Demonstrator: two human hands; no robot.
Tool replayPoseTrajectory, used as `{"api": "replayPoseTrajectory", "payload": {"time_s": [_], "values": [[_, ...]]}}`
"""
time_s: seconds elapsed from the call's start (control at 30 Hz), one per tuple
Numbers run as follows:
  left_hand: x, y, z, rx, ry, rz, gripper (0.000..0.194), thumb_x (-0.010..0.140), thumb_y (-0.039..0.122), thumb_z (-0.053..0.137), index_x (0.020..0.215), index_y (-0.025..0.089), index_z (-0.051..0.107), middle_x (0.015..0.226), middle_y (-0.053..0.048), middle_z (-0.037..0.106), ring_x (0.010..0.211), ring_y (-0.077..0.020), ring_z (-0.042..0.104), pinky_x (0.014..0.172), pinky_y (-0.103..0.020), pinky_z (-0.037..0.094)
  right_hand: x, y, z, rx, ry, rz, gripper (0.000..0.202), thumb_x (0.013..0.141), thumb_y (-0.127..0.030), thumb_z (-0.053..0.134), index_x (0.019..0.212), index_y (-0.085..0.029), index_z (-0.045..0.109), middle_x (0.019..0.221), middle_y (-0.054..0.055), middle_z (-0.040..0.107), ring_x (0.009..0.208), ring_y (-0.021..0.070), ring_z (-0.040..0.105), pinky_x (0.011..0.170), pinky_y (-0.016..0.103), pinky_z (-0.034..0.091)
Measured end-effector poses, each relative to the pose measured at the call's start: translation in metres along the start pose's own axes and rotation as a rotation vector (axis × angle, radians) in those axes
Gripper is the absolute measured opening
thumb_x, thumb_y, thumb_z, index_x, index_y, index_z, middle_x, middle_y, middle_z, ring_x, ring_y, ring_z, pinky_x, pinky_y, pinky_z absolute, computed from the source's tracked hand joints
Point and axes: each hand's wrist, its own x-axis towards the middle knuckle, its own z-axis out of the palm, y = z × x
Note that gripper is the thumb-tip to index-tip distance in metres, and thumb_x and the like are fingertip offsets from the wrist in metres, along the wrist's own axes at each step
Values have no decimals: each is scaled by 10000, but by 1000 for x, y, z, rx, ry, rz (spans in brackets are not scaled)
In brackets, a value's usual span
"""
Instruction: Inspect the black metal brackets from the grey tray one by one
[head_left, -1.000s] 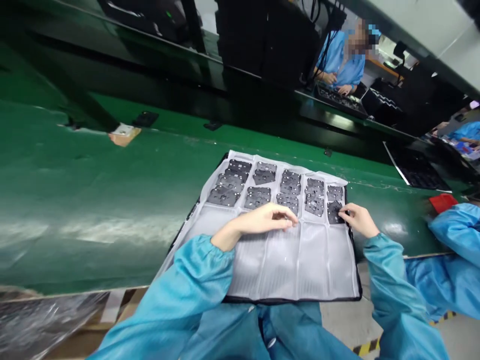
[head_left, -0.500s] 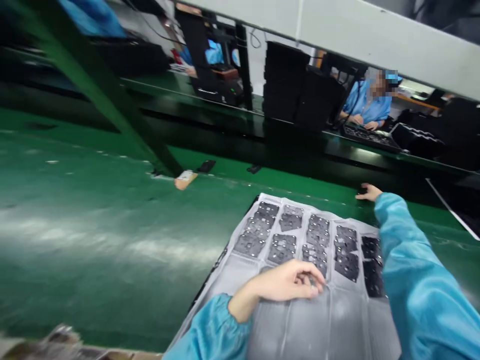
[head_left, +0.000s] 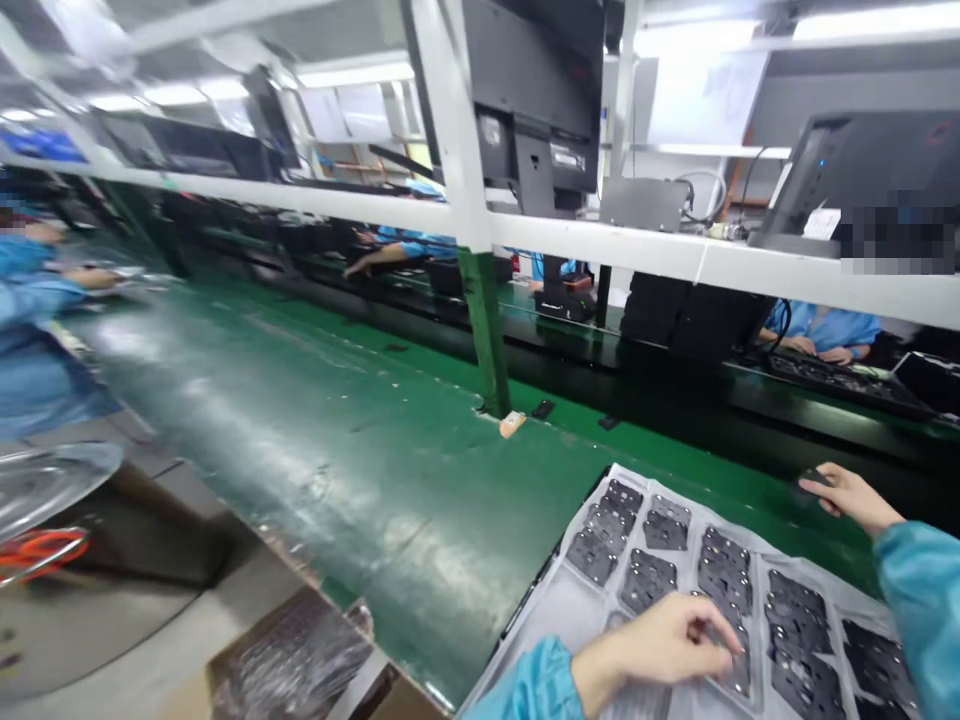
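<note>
My right hand [head_left: 851,497] is stretched out over the far side of the bench, past the tray. Its thumb and fingers pinch a small dark flat piece [head_left: 810,483], slightly blurred. Loosely curled, my left hand [head_left: 675,640] hovers over the tray's near part with no object visible between its thumb and fingers. Below it lies a tray lined with whitish sheet [head_left: 577,610], divided into columns. Flat black perforated plates [head_left: 724,568] with shiny spots sit in those columns, some overlapping. The left hand and right sleeve cover part of the tray.
The green bench [head_left: 360,440] runs away to the left. A green post [head_left: 486,335] stands on it beside a tan block [head_left: 512,425] and small black pieces [head_left: 543,409]. A cardboard box with clear plastic [head_left: 289,660] is at lower left, near a round stool [head_left: 60,480]. Co-workers sit beyond.
The view has swung up and left, bringing in monitors, the stool and a co-worker at left. My right hand now shows the dark piece more clearly. My left hand remains over the tray.
</note>
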Motion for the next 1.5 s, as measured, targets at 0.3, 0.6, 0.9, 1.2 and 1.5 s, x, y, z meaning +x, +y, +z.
{"api": "replayPoseTrajectory", "payload": {"time_s": [0.3,0.6,0.9,1.2,1.5], "values": [[11,3,-17,-204,344,287,557,752,572,655,1079,151,492,553,7,574,413,-129,547,393,-207,410,-172,-18,118,382,-484,-34,450,727,-531,687,1041,-259,513,518,-27,550,370,185,517,351,291,372],[11,-7,-20,-35,557,313,402,795,478,640,972,134,531,588,4,618,487,-140,627,484,-234,519,-176,10,135,707,-284,54,364,754,-465,665,962,-191,549,729,-18,625,518,127,613,480,258,519],[7,-15,-10,158,563,315,332,862,462,571,987,159,519,630,-13,649,557,-162,671,543,-247,547,-181,15,142,577,-104,78,313,799,-495,622,870,-200,543,558,-54,555,358,91,496,326,198,382],[6,-16,-8,205,569,306,302,874,450,560,968,165,522,645,-15,648,554,-157,668,536,-238,542,-184,23,144,430,-41,53,297,839,-504,543,876,-210,565,499,-54,528,340,110,484,330,220,378],[4,-13,-7,195,578,293,319,870,467,560,952,161,530,636,-19,655,547,-151,663,535,-230,536,-188,21,137,379,-110,15,301,903,-462,425,978,-217,583,487,-46,544,373,134,523,404,241,431]]}}
